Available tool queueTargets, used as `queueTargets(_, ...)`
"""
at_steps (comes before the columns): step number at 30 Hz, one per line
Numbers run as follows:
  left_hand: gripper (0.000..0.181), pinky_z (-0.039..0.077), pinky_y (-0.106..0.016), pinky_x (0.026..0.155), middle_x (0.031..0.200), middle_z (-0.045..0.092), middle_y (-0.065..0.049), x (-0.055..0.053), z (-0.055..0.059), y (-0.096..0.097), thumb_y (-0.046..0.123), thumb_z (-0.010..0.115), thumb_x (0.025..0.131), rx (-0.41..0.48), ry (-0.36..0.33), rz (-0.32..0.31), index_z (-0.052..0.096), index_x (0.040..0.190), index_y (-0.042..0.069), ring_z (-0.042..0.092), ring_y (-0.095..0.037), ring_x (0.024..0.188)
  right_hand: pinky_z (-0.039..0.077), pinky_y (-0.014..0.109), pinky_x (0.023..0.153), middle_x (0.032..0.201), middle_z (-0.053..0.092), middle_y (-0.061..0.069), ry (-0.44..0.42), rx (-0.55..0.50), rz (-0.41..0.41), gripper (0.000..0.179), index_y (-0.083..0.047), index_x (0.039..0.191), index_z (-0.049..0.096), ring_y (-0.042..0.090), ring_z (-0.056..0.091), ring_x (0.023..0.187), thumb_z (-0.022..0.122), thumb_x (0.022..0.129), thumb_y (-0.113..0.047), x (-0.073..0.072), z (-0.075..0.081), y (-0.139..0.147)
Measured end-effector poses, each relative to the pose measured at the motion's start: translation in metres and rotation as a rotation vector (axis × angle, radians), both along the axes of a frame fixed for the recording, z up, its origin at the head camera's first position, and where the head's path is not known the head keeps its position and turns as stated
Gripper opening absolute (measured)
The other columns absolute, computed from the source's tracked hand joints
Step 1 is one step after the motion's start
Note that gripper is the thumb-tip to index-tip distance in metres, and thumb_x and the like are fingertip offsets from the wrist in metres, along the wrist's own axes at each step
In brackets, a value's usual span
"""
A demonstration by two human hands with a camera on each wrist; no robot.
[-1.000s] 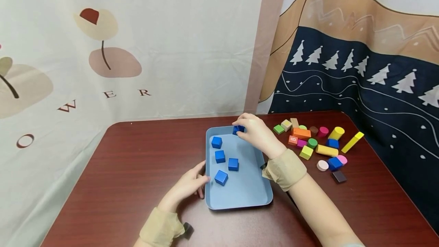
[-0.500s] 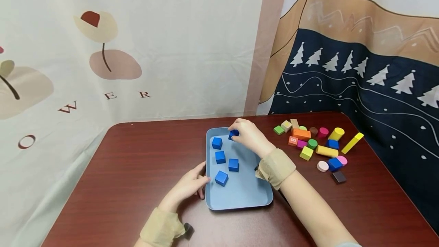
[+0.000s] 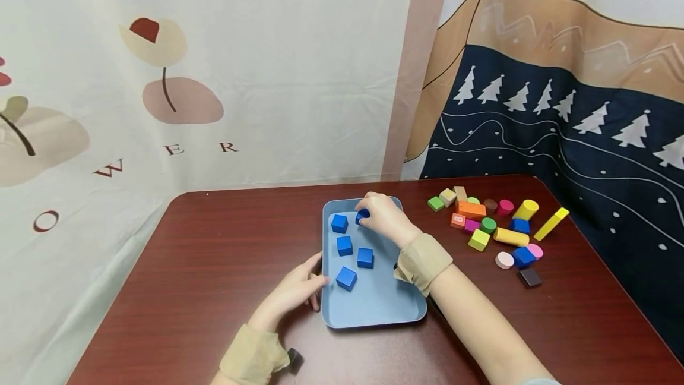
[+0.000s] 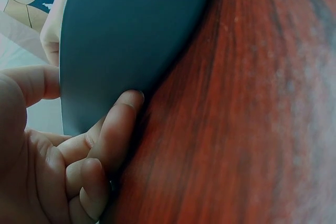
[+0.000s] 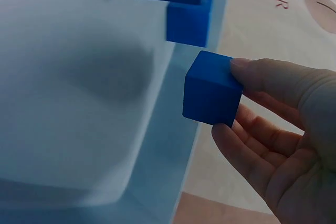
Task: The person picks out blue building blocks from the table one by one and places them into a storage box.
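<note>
My right hand (image 3: 387, 218) pinches a blue cube (image 5: 210, 90) between thumb and fingertips at the far end of a light blue tray (image 3: 382, 308). In the right wrist view, the cube's faces show plainly, with the tray's wall beside it. Several more blue cubes lie inside the tray, among them a near one (image 3: 346, 278) and a far-left one (image 3: 339, 223). My left hand (image 3: 291, 290) holds the tray's left side. Its thumb is at the rim and its fingers lie against the outer wall (image 4: 121, 45), as the left wrist view shows.
On the right of the dark red table (image 3: 214, 254) lies a loose group of coloured blocks, including an orange block (image 3: 471, 210), a yellow cylinder (image 3: 511, 236), a blue block (image 3: 523, 256) and a dark flat block (image 3: 530, 278). A printed curtain (image 3: 288, 76) hangs behind the table.
My right hand has moved slightly left and toward me over the tray's far end, carrying the blue cube. The left hand and the other cubes have stayed in place.
</note>
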State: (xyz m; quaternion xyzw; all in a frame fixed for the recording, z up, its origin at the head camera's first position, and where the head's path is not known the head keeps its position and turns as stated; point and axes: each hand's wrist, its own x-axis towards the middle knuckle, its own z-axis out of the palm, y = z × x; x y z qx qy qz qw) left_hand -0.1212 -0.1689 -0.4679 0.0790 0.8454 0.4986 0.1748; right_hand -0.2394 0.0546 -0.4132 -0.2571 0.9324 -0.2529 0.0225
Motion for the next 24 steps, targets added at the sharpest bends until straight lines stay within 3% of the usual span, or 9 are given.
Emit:
queueTargets(8, 0.065, 0.047, -0.034, 0.045, 0.059, 0.058, -0.006, 0.000, 0.000, -0.001, 0.020, 0.058, 0.093, 0.010, 0.003, 0.000, 0.029, 0.149, 0.003, 0.058, -0.023, 0.045, 0.050, 0.034, 0.086, 0.103, 0.063, 0.010, -0.031, 0.055, -0.029, 0.025, -0.003, 0.109, 0.072, 0.023, 0.059, 0.098, 0.073, 0.084, -0.008, -0.002, -0.009, -0.001)
queueTargets(24, 0.065, 0.047, -0.034, 0.045, 0.058, 0.058, -0.006, 0.000, -0.002, -0.001, 0.021, 0.058, 0.094, 0.012, 0.003, -0.002, 0.028, 0.149, 0.003, 0.058, -0.023, 0.045, 0.051, 0.033, 0.085, 0.102, 0.063, 0.011, -0.048, 0.069, -0.024, 0.025, -0.003, 0.111, 0.071, 0.023, 0.059, 0.095, 0.071, 0.086, -0.008, -0.002, -0.019, -0.001)
